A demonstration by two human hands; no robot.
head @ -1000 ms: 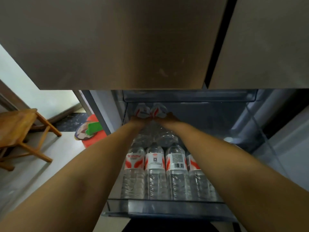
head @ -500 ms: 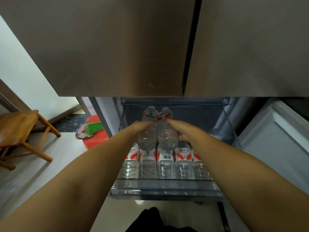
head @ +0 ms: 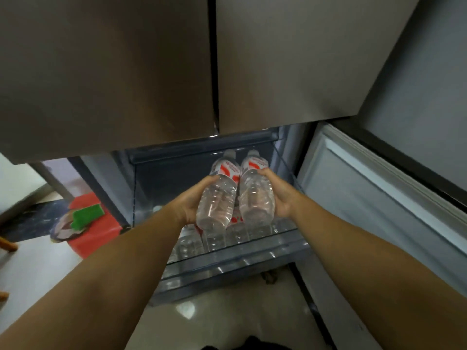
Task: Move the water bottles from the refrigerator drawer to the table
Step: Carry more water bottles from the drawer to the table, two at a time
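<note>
Two water bottles are up in the air above the open refrigerator drawer (head: 227,271). The left bottle (head: 218,195) is clear with a red and white label, and its white cap points away toward the back of the drawer. The left hand (head: 188,202) holds it, with the palm under its side and the fingers curled round it. The right bottle (head: 255,192) looks the same and sits just beside the left bottle, so close that they seem to touch. The right hand (head: 279,194) holds it from the other side, fingers wrapped round its body.

Below the two bottles, more water bottles (head: 214,238) lie in a row inside the drawer, at its front. The back part of the drawer is dark. Above the drawer are two big grey fridge doors (head: 151,72), both closed. To the right of the drawer a white door (head: 379,198) stands open. To the left of the drawer, on the floor, sits a red tub (head: 101,231) with a green thing (head: 87,215) on it.
</note>
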